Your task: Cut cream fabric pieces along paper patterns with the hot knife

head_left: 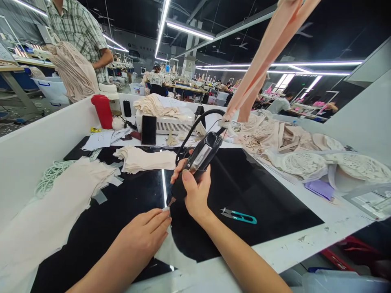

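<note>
My right hand [194, 189] is closed around a black corded hand tool [200, 159] held tip down over the black mat [259, 195]. Its cable loops up behind it. My left hand [143, 236] lies below the tool's tip, fingers together and pinching a small translucent piece [165, 209] right at that tip. A pale fabric piece [171, 252] lies on the mat under my left hand.
Teal thread snips [240, 217] lie on the mat to the right. Piles of beige fabric [51, 207] lie left, lace cups [305, 160] right. A red bottle [103, 110] and a phone [149, 129] stand at the back. A person in a plaid shirt [80, 30] stands beyond the white partition.
</note>
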A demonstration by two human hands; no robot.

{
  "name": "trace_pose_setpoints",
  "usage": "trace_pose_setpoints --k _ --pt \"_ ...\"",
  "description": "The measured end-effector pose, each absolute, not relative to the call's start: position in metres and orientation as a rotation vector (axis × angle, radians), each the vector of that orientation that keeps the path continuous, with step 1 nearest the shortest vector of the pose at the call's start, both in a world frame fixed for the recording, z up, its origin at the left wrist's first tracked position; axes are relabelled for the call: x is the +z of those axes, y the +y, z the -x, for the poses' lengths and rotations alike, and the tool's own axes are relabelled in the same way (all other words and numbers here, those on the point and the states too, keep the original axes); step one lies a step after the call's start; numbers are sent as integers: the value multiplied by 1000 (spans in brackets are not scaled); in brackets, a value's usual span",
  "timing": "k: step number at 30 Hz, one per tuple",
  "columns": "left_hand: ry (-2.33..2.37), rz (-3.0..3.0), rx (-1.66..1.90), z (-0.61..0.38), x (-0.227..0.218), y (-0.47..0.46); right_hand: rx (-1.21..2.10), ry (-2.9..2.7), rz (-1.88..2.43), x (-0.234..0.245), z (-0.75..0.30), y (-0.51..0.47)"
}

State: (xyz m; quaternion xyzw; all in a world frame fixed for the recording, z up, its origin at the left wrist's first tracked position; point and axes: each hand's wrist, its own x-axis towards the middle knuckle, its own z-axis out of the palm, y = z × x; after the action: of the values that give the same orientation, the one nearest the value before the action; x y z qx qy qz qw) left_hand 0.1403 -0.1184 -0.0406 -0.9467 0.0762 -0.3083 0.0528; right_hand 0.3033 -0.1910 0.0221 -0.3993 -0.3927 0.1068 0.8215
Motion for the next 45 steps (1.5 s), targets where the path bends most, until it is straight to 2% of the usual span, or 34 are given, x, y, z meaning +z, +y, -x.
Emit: trace_pose_setpoints --k 45 --pt "212 2935 -859 -130 -34 -122 180 -866 828 21 -300 -189"
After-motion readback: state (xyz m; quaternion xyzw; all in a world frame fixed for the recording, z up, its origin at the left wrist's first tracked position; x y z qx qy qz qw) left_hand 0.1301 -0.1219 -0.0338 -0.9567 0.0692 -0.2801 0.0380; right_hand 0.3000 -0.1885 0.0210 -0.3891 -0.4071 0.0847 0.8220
